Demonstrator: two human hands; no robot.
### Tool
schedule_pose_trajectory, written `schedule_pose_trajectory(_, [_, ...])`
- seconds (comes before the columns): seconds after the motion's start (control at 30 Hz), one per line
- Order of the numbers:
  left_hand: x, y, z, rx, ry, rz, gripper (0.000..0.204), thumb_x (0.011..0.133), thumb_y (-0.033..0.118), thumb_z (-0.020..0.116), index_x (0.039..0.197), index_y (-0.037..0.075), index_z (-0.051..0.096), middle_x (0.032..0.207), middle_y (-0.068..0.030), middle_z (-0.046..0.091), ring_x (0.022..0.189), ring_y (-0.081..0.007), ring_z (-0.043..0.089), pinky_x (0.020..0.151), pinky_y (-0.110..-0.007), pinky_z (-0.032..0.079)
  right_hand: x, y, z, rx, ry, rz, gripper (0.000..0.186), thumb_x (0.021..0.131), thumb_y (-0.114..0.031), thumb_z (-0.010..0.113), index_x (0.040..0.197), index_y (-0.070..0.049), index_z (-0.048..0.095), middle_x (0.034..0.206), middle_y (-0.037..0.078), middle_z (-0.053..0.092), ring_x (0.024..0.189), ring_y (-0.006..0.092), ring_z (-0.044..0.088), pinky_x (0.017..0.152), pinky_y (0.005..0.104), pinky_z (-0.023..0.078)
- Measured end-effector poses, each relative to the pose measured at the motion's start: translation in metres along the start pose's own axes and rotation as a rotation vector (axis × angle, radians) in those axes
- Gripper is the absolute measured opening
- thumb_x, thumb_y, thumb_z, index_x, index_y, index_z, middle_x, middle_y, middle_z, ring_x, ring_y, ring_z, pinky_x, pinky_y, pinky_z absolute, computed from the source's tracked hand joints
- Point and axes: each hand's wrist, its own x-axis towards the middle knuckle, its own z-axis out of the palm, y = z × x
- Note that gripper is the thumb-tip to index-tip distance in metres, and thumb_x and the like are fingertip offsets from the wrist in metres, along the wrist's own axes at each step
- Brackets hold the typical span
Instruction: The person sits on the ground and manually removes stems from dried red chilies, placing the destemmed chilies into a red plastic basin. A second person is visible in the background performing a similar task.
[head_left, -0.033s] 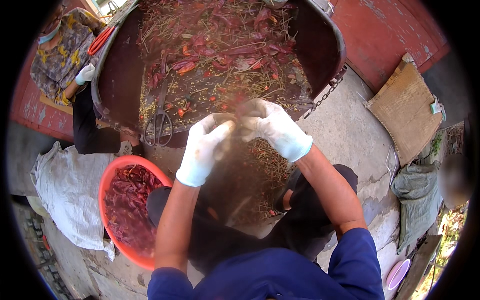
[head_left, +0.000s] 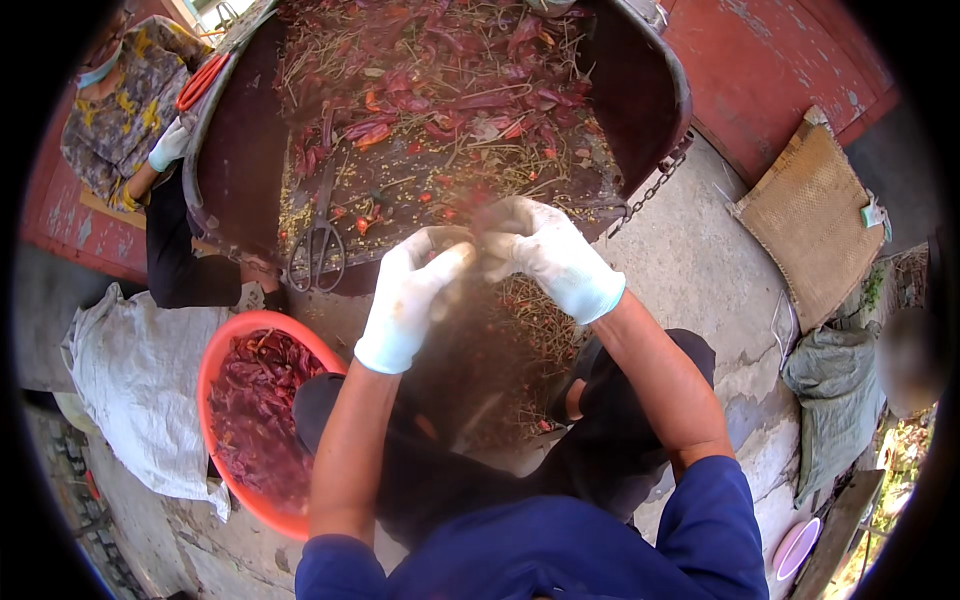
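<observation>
My left hand (head_left: 410,300), in a white glove with a pale blue cuff, has its thumb and fingers pinched together. Facing it, my right hand (head_left: 555,255) wears the same kind of glove, its fingers also closed at the tips. The two sets of fingertips meet just over the near edge of a dark metal cart bed (head_left: 640,110). A reddish blur shows by the right fingertips; a smear hides what they hold. Dried red chili peppers (head_left: 400,100) with stems and loose seeds lie in the bed, and black-handled scissors (head_left: 318,255) rest at its near left edge.
An orange-red basin (head_left: 213,350) of dried chilies stands by my left knee. Beside it lies a white woven sack (head_left: 145,385). A co-worker's gloved hand (head_left: 170,145) is at the cart's left side. A chain (head_left: 655,185) hangs at the right; a burlap sack (head_left: 812,220) lies beyond.
The co-worker's gloved hand has moved slightly up toward the cart. My left hand has shifted a tiny bit to the right; my right hand stays in place.
</observation>
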Motion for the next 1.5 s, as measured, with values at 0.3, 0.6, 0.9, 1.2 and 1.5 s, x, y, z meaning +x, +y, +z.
schedule_pose_trajectory(0.3, [0.007, -0.018, 0.0, 0.54, 0.152, 0.359, 0.027, 0.084, 0.013, 0.074, 0.105, -0.001, 0.068, 0.082, -0.0042, 0.068, 0.07, -0.0077, 0.059, 0.062, -0.024, 0.048, -0.003, -0.004, 0.007, -0.207, -0.012, -0.027, 0.027, 0.097, -0.01, 0.065, 0.117, 0.006, 0.059, 0.1, 0.011, 0.069, 0.085, 0.014, 0.067, 0.071, 0.0275, 0.057])
schedule_pose_trajectory(0.6, [0.005, -0.011, 0.0, 0.67, 0.207, 0.421, 0.023, 0.083, 0.011, 0.074, 0.102, -0.001, 0.069, 0.086, -0.0103, 0.072, 0.076, -0.0112, 0.065, 0.073, -0.028, 0.052, -0.006, -0.009, 0.0, -0.162, -0.076, 0.014, 0.028, 0.096, -0.013, 0.063, 0.117, 0.005, 0.062, 0.101, 0.01, 0.069, 0.086, 0.0139, 0.067, 0.074, 0.0286, 0.057])
schedule_pose_trajectory(0.9, [0.01, -0.02, -0.003, 0.637, 0.193, 0.446, 0.024, 0.086, 0.012, 0.073, 0.104, -0.002, 0.068, 0.077, -0.0033, 0.067, 0.064, -0.0086, 0.06, 0.061, -0.025, 0.049, -0.008, -0.012, 0.002, -0.026, -0.15, 0.02, 0.039, 0.094, -0.013, 0.064, 0.128, 0.005, 0.058, 0.111, 0.011, 0.067, 0.097, 0.0162, 0.066, 0.083, 0.0308, 0.057])
schedule_pose_trajectory(1.2, [0.012, -0.022, -0.001, 0.566, 0.077, 0.252, 0.03, 0.088, 0.015, 0.072, 0.112, -0.002, 0.066, 0.072, 0.0018, 0.062, 0.058, -0.0029, 0.053, 0.053, -0.022, 0.043, -0.007, 0.002, 0.004, -0.26, -0.065, -0.205, 0.029, 0.093, -0.013, 0.068, 0.119, 0.001, 0.067, 0.104, 0.009, 0.071, 0.091, 0.0141, 0.067, 0.081, 0.0289, 0.055])
schedule_pose_trajectory(1.5, [0.008, -0.016, 0.004, 0.494, 0.028, 0.178, 0.033, 0.09, 0.018, 0.071, 0.117, -0.001, 0.067, 0.079, -0.0003, 0.062, 0.064, -0.006, 0.054, 0.059, -0.024, 0.044, -0.002, 0.007, 0.002, -0.478, 0.101, -0.291, 0.024, 0.092, -0.015, 0.067, 0.112, -0.003, 0.072, 0.103, 0.013, 0.072, 0.093, 0.0192, 0.069, 0.084, 0.0322, 0.055])
